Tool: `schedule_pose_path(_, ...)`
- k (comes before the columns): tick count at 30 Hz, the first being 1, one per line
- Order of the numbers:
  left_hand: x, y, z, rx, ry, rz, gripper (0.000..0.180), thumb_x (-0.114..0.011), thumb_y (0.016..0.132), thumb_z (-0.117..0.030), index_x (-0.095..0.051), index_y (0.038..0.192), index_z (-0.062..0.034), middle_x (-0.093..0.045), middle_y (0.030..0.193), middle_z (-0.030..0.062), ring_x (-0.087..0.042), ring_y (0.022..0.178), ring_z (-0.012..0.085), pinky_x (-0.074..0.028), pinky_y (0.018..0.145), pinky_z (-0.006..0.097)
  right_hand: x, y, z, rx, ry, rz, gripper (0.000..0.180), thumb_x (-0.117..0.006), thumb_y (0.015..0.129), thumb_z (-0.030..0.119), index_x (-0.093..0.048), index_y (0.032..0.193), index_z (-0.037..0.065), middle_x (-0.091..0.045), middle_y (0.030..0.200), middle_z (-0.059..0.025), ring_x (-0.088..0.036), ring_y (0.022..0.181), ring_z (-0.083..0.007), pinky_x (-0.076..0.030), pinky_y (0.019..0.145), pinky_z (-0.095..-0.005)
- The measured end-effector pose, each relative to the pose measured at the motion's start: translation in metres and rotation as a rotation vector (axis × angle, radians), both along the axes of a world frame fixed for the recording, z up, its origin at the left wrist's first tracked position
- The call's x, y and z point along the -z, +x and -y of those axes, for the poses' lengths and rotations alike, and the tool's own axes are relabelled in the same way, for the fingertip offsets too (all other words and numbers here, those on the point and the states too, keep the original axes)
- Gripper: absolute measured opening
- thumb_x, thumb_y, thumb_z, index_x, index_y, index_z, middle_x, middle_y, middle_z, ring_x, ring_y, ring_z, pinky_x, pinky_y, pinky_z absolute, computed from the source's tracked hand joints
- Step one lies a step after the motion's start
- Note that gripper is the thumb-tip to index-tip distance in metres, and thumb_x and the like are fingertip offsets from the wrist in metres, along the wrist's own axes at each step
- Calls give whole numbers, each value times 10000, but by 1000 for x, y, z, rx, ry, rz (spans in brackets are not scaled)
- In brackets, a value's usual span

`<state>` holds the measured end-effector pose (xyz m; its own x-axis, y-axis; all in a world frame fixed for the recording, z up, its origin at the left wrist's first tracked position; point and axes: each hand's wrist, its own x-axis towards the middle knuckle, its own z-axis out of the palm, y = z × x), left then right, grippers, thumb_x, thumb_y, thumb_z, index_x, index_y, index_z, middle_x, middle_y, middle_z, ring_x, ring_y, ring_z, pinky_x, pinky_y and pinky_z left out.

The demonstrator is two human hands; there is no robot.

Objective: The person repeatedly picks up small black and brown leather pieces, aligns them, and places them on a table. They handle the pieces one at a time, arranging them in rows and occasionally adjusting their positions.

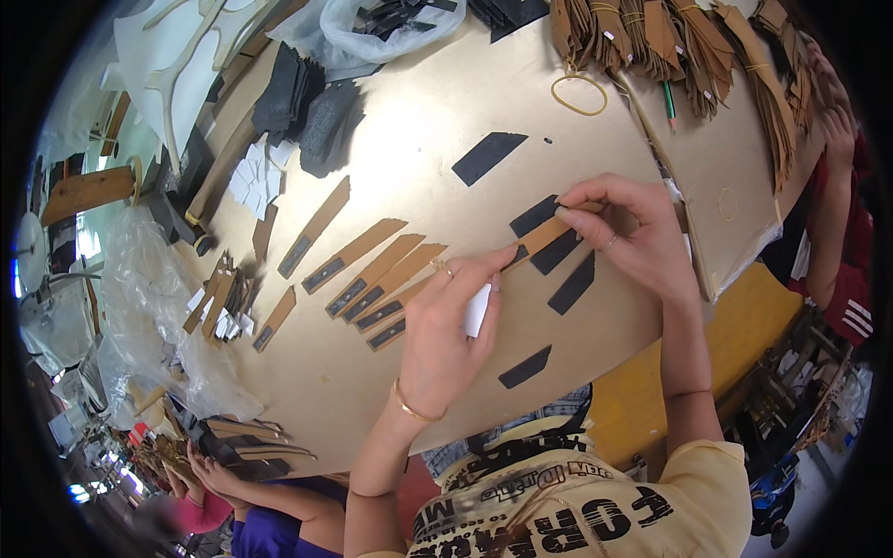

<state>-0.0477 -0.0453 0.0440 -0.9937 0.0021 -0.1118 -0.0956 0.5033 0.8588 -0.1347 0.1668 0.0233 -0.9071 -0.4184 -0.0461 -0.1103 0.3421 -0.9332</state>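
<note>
Over the tan table (pixel 409 126) (people (pixel 837 223) alongside), hands (pixel 642 232) steady a strip (pixel 544 235).

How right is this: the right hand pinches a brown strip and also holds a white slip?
One hand is wrong: the head view shows the white slip in the left hand. The right hand does pinch a brown strip.

Strips (pixel 316 226) on table (pixel 409 158), left of loose patches (pixel 490 158)
</note>
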Motion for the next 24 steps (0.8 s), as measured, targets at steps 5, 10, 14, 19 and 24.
schedule_pose_path(5, -5, 10, -1, 12, -3, 17, 304, -706, 863, -14, -695, 1161, -69, -650, 908, 109, -628, 734, 243, -510, 662, 327, -8, 3, -4, -1, -52, 120, 165, -726, 883, 51, -716, 1041, 3, -707, 899, -61, -630, 760, -87, -499, 654, -224)
schedule_pose_path(10, -1, 17, -4, -58, -19, -161, 272, -762, 830, -2, -718, 1097, -27, -656, 834, 67, -575, 673, 127, -427, 577, 225, -17, -1, -10, -177, -149, 166, 227, -792, 805, 74, -729, 1009, -2, -719, 927, -78, -663, 849, -163, -512, 762, -273)
schedule_pose_path(14, -7, 25, -3, -138, 25, -55, 175, -737, 873, -49, -720, 1045, -22, -662, 836, 88, -620, 685, 166, -493, 634, 269, -22, 2, -13, -306, -180, 72, 258, -794, 805, 76, -732, 1044, 5, -723, 949, -92, -657, 829, -186, -521, 741, -296)
schedule_pose_path(19, -8, 30, -3, -292, 244, 92, 113, -716, 908, -84, -725, 979, 4, -700, 777, 63, -601, 650, 87, -469, 605, 223, -27, 12, -11, -181, -130, 66, 256, -840, 752, 94, -739, 970, 6, -707, 898, -70, -653, 835, -150, -501, 738, -276)
schedule_pose_path(24, -5, 21, -8, -268, 361, 160, 138, -711, 915, -91, -726, 1007, 11, -712, 794, 61, -597, 646, 47, -464, 579, 208, -28, 16, -7, 99, -254, 389, 134, -783, 834, 57, -700, 923, 0, -670, 848, -8, -619, 751, -68, -501, 673, -222)
